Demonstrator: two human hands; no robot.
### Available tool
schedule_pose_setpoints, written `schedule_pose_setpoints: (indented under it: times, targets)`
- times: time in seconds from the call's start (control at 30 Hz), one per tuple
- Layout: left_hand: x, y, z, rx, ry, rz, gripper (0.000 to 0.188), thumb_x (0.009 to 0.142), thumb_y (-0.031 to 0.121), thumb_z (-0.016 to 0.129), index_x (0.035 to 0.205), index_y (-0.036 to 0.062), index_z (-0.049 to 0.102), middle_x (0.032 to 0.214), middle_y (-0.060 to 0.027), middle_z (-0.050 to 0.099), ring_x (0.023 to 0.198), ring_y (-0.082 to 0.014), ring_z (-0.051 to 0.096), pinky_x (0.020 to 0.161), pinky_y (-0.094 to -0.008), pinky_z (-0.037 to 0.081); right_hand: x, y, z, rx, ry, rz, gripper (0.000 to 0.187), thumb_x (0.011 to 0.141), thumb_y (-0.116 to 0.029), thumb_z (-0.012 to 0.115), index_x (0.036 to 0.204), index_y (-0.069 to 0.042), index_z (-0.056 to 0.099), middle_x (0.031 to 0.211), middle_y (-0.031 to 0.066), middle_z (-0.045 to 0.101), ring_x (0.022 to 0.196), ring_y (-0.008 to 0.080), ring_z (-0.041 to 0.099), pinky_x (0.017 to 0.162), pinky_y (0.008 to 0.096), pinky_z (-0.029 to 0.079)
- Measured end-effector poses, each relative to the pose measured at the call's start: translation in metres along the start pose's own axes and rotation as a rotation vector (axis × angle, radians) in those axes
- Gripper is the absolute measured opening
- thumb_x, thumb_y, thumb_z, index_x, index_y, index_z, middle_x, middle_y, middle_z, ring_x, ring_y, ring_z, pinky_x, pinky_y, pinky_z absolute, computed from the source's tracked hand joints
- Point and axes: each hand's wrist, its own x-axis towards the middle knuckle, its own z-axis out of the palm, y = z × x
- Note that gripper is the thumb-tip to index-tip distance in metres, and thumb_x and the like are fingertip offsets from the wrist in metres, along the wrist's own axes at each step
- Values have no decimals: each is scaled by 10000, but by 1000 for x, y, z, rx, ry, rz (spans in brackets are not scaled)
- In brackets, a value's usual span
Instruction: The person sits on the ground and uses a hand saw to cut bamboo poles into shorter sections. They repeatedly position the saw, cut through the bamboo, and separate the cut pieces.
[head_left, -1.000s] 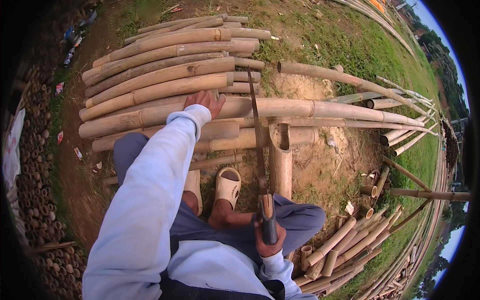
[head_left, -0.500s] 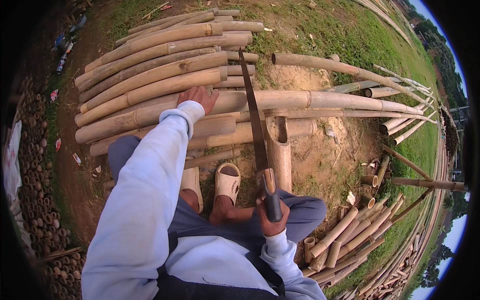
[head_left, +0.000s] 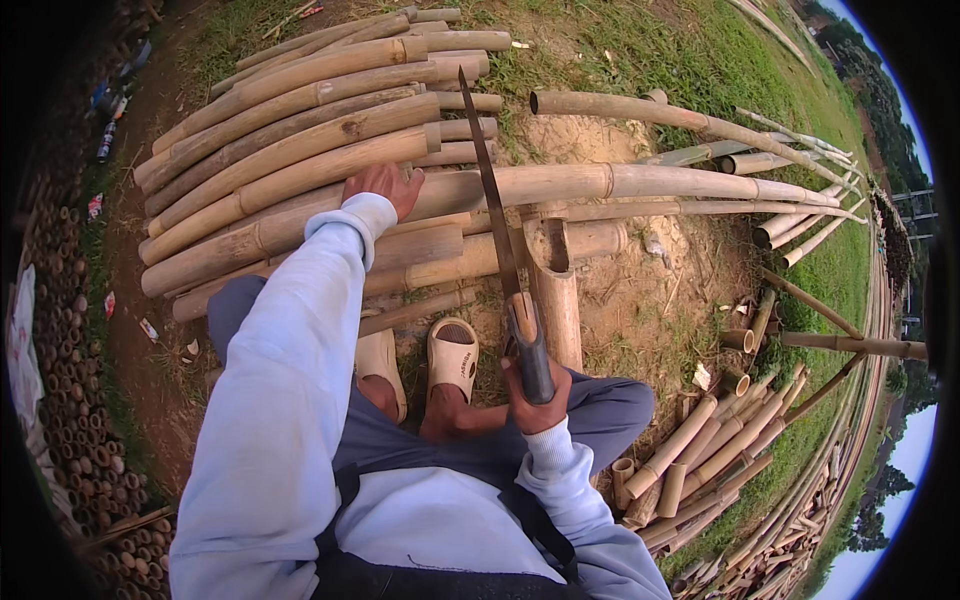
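A long bamboo pole (head_left: 560,184) lies crosswise in front of me. My left hand (head_left: 385,188) is closed over it from above, left of the saw. In my right hand (head_left: 541,412) is the dark handle of a handsaw (head_left: 494,205), held low near my knees. The saw's long blade points away from me and crosses the pole; whether its teeth have cut in cannot be made out. Just right of the blade, the pole passes over the top of a thick upright bamboo post (head_left: 556,310) with a notch opening in its side.
Several cut bamboo lengths (head_left: 300,95) lie side by side at the far left. Other long poles (head_left: 640,108) stretch away right. Short pieces (head_left: 715,450) are heaped at lower right, near a bamboo frame (head_left: 850,343). Sandaled feet (head_left: 453,365) are below the pole.
My right hand has pushed the saw a little away from me across the pole. My left hand stays on the pole. The whole view has shifted slightly.
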Motion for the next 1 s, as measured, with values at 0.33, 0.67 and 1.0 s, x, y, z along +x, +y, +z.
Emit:
schedule_pose_setpoints:
  times: [0.33,0.67,1.0]
  targets:
    - [-13,13,1,-14,-45,-25,628,967,553,447,1091,6,731,1191,-235,684,1164,-386,632,1022,-482,459,30,13,5,-2,20,45,135,900,-60,713,838,9,615,643,18,535,596,73,447,532,290,387]
    - [-14,-3,2,-8,67,57,623,951,539,460,1035,-5,750,1120,-263,699,1091,-390,670,966,-476,494,53,28,27,47,29,21,113,879,-71,733,898,13,660,702,69,633,672,88,552,624,301,473]
    - [-17,3,4,-34,-8,34,655,968,567,443,1028,-8,749,1112,-256,704,1092,-393,667,987,-481,487,52,24,26,20,75,-110,138,863,-69,740,950,19,679,713,71,641,682,80,562,636,296,487]
